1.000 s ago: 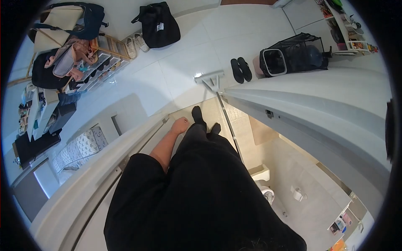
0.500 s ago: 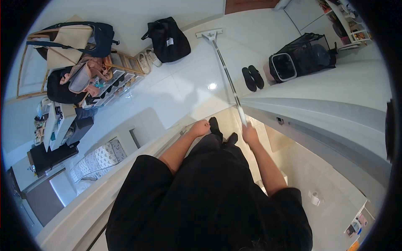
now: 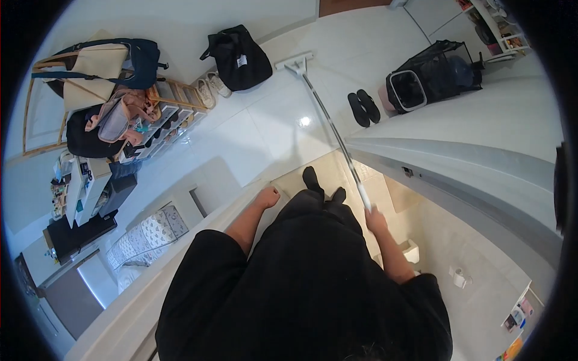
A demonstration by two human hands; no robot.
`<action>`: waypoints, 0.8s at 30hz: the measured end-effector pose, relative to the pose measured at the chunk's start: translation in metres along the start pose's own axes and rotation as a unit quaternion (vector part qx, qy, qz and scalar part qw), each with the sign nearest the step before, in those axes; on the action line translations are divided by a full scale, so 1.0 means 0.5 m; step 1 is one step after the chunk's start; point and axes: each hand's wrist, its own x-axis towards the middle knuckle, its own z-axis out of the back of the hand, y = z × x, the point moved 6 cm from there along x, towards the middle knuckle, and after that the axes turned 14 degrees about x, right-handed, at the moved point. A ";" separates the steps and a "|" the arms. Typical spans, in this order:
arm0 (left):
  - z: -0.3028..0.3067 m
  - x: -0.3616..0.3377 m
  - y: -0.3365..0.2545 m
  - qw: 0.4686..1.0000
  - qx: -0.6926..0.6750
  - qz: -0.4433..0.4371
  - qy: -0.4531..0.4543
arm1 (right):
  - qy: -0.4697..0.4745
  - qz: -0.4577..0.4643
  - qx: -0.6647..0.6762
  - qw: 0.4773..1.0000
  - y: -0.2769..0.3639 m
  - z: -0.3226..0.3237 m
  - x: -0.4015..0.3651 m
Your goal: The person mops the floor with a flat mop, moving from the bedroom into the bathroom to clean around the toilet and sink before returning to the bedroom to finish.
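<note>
My right hand [image 3: 376, 221] is closed around the white grip at the near end of a long-handled floor mop [image 3: 332, 127]. The mop's flat white head [image 3: 295, 62] lies on the glossy tiled floor at the top middle, its pole slanting down toward me. Near the door frame, my left hand [image 3: 267, 197] is curled closed, away from the mop; nothing shows in it. My feet in black socks [image 3: 311, 178] stand on the beige floor between my hands.
Black slippers [image 3: 363, 108] and a black mesh carrier [image 3: 435, 78] stand at right of the mop. A black bag [image 3: 241, 59], pale shoes [image 3: 212, 88] and a loaded rack [image 3: 162, 129] are on the left. Door frames [image 3: 433, 171] flank me.
My right hand has drawn the mop back toward me and slightly right, its head sliding nearer. My left hand has moved left and down.
</note>
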 end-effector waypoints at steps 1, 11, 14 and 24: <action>-0.008 0.015 -0.006 1.000 0.002 -0.008 0.005 | 0.010 0.006 -0.008 1.000 -0.109 -0.028 -0.058; 0.021 0.031 -0.217 0.987 0.043 -0.156 0.019 | 0.072 -0.191 -0.033 0.978 -0.395 0.053 -0.569; 0.055 0.009 -0.350 0.957 0.018 -0.275 -0.089 | 0.010 -0.034 0.020 0.999 -0.294 0.064 -0.437; 0.291 0.057 -0.552 0.828 -0.140 -0.335 -0.427 | 0.120 0.352 0.316 0.873 0.425 0.249 -0.308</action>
